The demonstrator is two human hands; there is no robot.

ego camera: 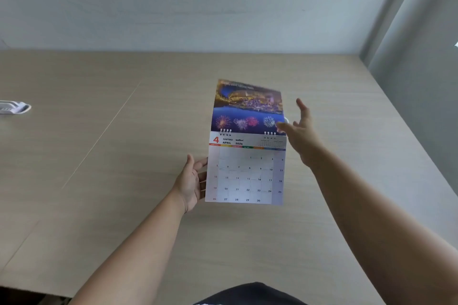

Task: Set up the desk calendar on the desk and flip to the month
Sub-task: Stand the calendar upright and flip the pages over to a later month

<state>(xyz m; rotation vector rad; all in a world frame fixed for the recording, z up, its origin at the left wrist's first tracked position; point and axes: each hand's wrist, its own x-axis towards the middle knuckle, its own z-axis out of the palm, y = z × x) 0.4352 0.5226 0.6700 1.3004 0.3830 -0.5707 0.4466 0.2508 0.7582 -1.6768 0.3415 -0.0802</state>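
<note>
A spiral-bound desk calendar [246, 173] is held above the light wooden desk [124, 181]. Its lower page shows April 2026. A flipped page [247, 106] with a night city and fireworks picture stands up behind the wire rings. My left hand [192, 182] grips the calendar's left edge, fingers behind the April page. My right hand [301, 132] hovers at the calendar's right side near the rings, fingers spread, holding nothing. Whether its fingertips touch the picture page is unclear because of blur.
A white object [14, 107] lies on the desk at the far left. A pale wall [198, 7] runs along the desk's back edge. A grey wall or partition [416, 69] borders the right side. Dark clothing [250, 294] shows at the bottom.
</note>
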